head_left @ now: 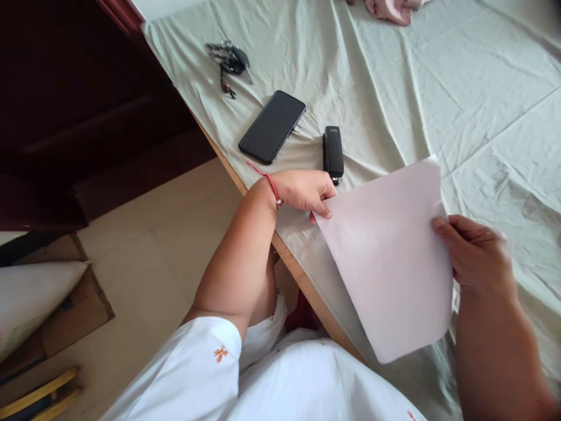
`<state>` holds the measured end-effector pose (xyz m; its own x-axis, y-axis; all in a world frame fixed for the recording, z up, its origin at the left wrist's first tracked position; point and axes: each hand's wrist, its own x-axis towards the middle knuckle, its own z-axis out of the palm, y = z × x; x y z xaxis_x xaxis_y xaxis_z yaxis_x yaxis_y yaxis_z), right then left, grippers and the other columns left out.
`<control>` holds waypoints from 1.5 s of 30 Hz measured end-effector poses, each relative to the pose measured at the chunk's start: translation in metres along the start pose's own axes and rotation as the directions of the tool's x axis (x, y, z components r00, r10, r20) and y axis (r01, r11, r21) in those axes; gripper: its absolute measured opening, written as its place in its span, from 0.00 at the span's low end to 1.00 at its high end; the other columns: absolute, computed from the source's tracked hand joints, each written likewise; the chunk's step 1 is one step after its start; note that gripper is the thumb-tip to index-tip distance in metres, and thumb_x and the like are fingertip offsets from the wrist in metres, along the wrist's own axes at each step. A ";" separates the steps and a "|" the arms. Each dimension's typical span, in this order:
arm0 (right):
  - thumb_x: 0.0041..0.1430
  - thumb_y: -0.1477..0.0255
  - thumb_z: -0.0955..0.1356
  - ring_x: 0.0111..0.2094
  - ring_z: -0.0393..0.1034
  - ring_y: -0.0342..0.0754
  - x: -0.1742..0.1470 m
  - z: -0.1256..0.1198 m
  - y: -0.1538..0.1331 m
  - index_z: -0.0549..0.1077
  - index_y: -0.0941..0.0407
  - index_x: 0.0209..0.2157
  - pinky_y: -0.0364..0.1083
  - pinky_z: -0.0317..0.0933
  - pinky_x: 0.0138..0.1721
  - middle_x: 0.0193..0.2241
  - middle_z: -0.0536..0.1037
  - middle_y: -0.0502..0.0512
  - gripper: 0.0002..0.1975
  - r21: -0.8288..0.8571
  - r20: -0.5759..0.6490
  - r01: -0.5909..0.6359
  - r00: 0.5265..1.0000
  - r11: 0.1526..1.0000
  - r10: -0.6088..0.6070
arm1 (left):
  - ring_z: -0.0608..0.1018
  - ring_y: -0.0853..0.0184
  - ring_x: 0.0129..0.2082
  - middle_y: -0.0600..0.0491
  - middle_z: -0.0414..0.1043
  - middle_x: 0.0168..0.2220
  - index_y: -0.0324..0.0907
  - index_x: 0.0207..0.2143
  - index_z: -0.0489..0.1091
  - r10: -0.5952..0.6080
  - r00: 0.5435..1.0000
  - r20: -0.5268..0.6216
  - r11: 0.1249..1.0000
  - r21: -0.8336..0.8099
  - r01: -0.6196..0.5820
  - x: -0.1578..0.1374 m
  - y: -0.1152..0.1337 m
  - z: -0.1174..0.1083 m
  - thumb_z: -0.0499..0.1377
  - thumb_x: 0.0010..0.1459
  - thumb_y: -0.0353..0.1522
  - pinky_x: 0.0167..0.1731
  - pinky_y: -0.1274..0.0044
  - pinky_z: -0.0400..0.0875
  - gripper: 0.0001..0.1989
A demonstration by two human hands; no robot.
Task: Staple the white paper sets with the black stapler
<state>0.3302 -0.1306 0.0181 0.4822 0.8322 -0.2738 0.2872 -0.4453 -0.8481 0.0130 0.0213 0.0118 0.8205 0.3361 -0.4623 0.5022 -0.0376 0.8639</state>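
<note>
A blank, pale sheet of paper [385, 257] is held between my two hands, tilted above the cloth. My left hand [307, 192], with a red thread bracelet at its wrist, pinches the upper left corner between thumb and fingers. On the right edge, my right hand [477, 251] grips the paper, thumb on top and fingers curled behind it. Just beyond my left hand lies a black stapler [333, 153]. Left of the stapler is a black smartphone [272, 126], its screen dark.
A wrinkled pale green cloth [372, 99] covers the table, whose wooden edge [298, 269] runs diagonally near my body. A bunch of keys [230, 61] lies at the far left. Pink fabric [394, 9] sits at the back. Tiled floor [144, 257] shows on the left.
</note>
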 end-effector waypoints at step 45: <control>0.47 0.61 0.81 0.17 0.65 0.38 0.010 0.025 0.024 0.80 0.55 0.28 0.37 0.60 0.15 0.20 0.76 0.45 0.14 0.275 -0.005 -0.102 0.994 0.956 0.107 | 0.66 0.75 0.17 0.58 0.65 0.14 0.41 0.20 0.68 -0.053 0.605 -0.794 0.998 -0.027 0.052 0.003 0.006 0.002 0.62 0.64 0.32 0.25 0.78 0.61 0.18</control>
<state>0.3213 -0.1248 -0.0161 0.5140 0.7782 -0.3607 -0.0021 -0.4194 -0.9078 0.0191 0.0201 0.0153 0.2534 0.9528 -0.1673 0.5363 0.0056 0.8440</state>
